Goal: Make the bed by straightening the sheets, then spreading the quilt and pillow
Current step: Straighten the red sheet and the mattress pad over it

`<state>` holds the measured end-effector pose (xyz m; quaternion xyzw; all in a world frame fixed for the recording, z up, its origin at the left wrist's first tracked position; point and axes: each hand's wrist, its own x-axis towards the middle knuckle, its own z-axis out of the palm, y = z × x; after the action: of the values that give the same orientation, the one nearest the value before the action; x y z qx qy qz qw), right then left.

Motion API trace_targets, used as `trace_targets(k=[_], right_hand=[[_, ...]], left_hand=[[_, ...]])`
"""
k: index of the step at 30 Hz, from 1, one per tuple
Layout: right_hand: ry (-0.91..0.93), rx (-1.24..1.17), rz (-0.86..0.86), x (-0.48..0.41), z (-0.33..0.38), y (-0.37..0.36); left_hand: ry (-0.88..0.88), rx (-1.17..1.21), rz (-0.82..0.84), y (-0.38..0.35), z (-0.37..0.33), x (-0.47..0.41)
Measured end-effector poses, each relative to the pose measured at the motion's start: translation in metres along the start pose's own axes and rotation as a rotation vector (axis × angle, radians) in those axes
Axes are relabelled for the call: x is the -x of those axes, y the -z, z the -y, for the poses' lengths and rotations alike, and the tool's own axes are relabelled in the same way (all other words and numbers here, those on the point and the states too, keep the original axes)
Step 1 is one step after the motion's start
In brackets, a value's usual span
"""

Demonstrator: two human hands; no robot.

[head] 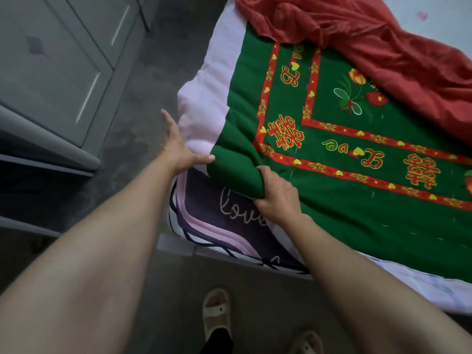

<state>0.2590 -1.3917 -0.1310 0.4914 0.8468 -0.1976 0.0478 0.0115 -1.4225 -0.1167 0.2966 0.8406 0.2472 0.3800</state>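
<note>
A green quilt (357,213) with red borders and yellow hearts lies across the bed. Its near left corner is folded up. My right hand (277,194) grips that folded corner with curled fingers. My left hand (178,146) lies flat with straight fingers at the bed's edge, its thumb touching the green corner over the pale pink sheet (204,103). Under the lifted corner shows a dark purple sheet (217,215) with "love" written on it and pink stripes. A red cover (383,47) lies crumpled at the far side of the bed.
Grey cabinets (63,72) with drawer fronts stand to the left across a strip of grey floor (143,72). My feet in pale sandals (217,310) stand on the floor below the bed's white frame corner (176,245).
</note>
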Motion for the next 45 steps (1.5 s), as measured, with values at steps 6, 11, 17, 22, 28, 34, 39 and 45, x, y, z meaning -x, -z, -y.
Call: trace_targets(k=[6,11,17,22,28,34,39,45], right_hand=[[-0.053,-0.146,0.049,0.007,-0.008,0.022],[-0.1,-0.242,0.149,0.017,-0.011,0.037],[-0.025,-0.252,0.343,0.045,0.005,0.033],[0.19,-0.086,0.408,0.073,0.021,0.009],[0.288,0.08,0.453,0.089,-0.003,-0.033],[0.314,0.023,0.435,0.091,-0.01,-0.039],[0.243,-0.035,0.334,0.096,-0.023,-0.003],[0.045,-0.026,0.271,0.112,-0.091,0.05]], left_hand=[[0.034,-0.042,0.113,0.014,-0.01,0.021],[0.018,0.03,0.153,0.036,-0.008,0.048],[0.121,0.106,0.173,0.061,0.013,0.101],[0.152,-0.198,0.023,0.05,0.052,0.123],[0.147,-0.651,-0.191,-0.001,0.082,0.119],[-0.054,-0.871,-0.075,-0.044,0.092,0.135],[-0.265,-0.896,-0.005,-0.053,0.047,0.14],[-0.509,-0.8,0.15,-0.101,-0.052,0.156]])
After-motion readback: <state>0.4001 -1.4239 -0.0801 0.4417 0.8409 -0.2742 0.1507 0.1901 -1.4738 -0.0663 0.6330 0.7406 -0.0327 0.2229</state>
